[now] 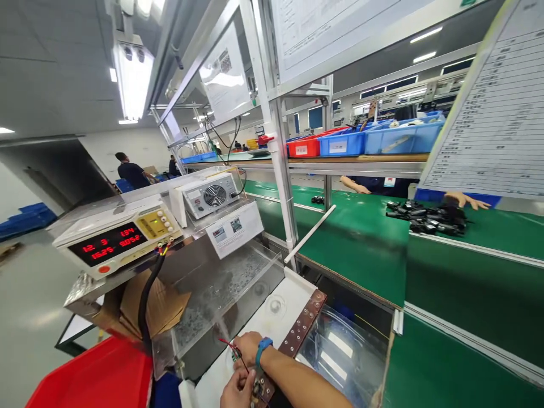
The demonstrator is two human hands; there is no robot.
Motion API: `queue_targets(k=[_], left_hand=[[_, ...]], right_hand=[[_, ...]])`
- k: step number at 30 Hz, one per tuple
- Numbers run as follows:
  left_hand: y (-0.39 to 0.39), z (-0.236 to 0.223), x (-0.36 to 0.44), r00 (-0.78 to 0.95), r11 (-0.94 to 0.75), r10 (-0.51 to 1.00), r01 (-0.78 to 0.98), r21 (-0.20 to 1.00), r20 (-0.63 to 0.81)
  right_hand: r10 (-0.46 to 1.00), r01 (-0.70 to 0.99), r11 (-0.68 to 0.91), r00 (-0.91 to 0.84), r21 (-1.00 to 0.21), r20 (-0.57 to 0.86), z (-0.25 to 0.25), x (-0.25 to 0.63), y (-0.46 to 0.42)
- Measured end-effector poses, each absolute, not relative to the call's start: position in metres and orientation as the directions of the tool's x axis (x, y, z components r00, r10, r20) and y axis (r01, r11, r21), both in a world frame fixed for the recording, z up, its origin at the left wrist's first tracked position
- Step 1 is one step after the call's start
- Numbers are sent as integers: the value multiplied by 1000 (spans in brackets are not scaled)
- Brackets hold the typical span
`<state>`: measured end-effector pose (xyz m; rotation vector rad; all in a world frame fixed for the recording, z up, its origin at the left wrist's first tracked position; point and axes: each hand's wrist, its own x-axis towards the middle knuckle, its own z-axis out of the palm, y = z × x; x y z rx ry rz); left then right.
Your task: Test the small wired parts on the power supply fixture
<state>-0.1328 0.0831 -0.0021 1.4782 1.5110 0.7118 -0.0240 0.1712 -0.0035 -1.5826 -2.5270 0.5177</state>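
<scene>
My right hand, with a blue band on its wrist, is closed over a small green circuit board with a red wire sticking out to the left. A dark wire runs from there down to my left hand, whose thumb and finger are pinched on it. Beside the left fingers lies another small board with components. Both hands are over a white fixture edged by a brown strip with several metal studs. The fingers cover part of the board.
At left a power supply with red digits stands on a shelf, a thick black cable hanging from it. A red tray is below. Across the green conveyor lie black parts, near a co-worker's hand. A metal post rises ahead.
</scene>
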Motion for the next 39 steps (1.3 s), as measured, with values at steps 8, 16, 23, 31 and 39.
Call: queue_targets(k=[8, 16, 23, 31, 39], left_hand=[[59, 32, -115, 34, 21, 999, 497, 867, -43], [59, 25, -117, -14, 72, 997, 496, 865, -75], [57, 25, -116, -74, 95, 995, 501, 860, -66], [56, 21, -116, -111, 132, 990, 500, 856, -88], [55, 27, -119, -171, 31, 985, 329, 944, 27]], right_hand=[[900, 849, 342, -419, -402, -120, 11, -20, 159], [884, 831, 347, -445, -434, -144, 5, -21, 160], [900, 832, 331, -420, -446, -114, -4, -26, 158], [885, 805, 369, -457, -466, -90, -8, -28, 158], [940, 820, 299, -341, -488, 3, 13, -30, 153]])
